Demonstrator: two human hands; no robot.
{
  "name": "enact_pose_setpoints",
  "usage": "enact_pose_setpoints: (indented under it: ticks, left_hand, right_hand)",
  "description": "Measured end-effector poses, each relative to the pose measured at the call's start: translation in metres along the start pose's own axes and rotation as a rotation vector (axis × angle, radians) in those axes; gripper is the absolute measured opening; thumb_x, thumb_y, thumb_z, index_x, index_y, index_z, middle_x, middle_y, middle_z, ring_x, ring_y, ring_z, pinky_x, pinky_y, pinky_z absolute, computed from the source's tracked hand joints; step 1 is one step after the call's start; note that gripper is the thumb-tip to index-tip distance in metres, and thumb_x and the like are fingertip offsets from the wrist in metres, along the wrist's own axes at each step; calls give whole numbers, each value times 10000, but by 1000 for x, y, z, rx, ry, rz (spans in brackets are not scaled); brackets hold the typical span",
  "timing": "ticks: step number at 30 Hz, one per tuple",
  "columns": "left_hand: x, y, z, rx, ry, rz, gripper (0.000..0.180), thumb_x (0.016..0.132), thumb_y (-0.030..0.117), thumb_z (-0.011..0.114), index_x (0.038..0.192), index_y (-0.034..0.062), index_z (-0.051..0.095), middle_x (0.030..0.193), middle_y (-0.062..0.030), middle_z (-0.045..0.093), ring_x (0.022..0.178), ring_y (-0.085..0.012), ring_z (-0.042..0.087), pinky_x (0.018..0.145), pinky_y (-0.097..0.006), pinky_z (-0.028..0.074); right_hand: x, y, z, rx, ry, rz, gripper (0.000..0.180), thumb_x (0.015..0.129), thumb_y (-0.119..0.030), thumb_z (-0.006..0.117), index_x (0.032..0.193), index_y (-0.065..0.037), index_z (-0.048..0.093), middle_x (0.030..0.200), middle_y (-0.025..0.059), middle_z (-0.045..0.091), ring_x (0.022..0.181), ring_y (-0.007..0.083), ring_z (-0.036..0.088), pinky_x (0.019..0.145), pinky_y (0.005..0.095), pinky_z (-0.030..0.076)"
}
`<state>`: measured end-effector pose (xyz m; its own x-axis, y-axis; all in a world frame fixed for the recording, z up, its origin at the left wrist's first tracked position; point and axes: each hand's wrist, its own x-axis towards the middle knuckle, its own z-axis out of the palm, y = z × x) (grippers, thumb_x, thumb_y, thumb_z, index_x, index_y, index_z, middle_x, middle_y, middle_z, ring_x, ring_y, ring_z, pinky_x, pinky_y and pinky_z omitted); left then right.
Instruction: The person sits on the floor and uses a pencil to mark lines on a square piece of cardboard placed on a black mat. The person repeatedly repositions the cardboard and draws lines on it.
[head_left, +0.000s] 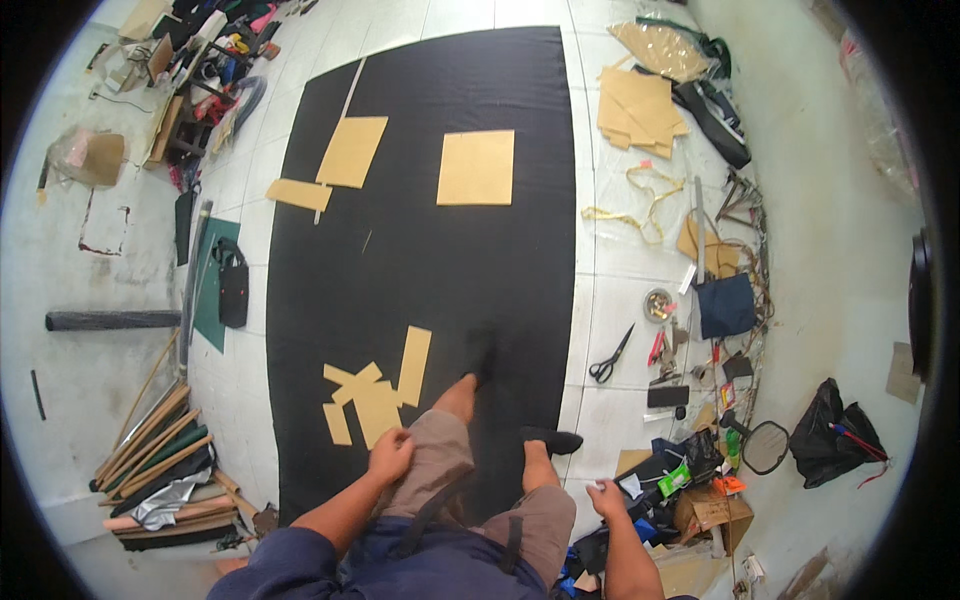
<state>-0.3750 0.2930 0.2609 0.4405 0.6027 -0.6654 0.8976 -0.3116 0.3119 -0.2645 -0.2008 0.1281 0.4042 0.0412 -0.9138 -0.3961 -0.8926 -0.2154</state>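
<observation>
A large black sheet of fabric (420,270) lies spread on the floor, and I stand at its near end. My left hand (391,455) hangs by my left thigh with its fingers curled; it overlaps the lower end of a cluster of tan card pieces (374,402). Whether it touches them or holds anything is hidden. My right hand (608,499) is out to the right, its fingers drawn in; what they hold, if anything, is too small to make out. Farther up the fabric lie a square card (476,168), a slanted card (352,152) and a narrow one (299,194).
Right of the fabric are black scissors (612,355), a yellow tape measure (655,200), stacked tan cards (640,107) and a round tin (658,305). To the left lie a green cutting mat (213,283), a black bag (232,284) and a pile of rolls (160,460).
</observation>
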Motion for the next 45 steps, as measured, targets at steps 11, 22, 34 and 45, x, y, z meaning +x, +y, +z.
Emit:
enact_pose_setpoints:
  ticks: [11,22,34,45]
  left_hand:
    - [99,-64,-79,-29,-287,-121,412,899,322,691,1151,0,736,1128,-219,758,1101,-342,725,977,-416,547]
    - [222,34,-235,-125,-273,116,471,919,338,715,1260,16,674,1144,-191,732,1042,-320,719,944,-411,549]
    - [249,130,-273,205,-603,287,412,936,385,671,1157,39,713,1171,-224,701,1158,-405,641,980,-472,514]
    - [215,167,-345,-161,-949,-51,598,1034,548,496,1181,-10,650,1139,-250,702,1102,-400,664,961,-464,489]
  right_hand:
    - [-145,-119,19,485,87,337,496,935,-316,767,1299,-2,644,920,84,700,812,199,677,776,338,565]
    - [-104,-460,10,167,27,-320,664,901,-486,768,1355,-22,627,1401,233,610,1236,365,647,1064,444,499]
    - [-46,-618,-43,-279,-255,-700,273,1027,-319,594,1114,-65,639,1052,246,697,1030,458,650,871,546,499]
    - [-32,-715,-91,-321,-1057,-677,282,1064,-283,543,1076,-9,605,984,165,664,896,290,644,817,422,507]
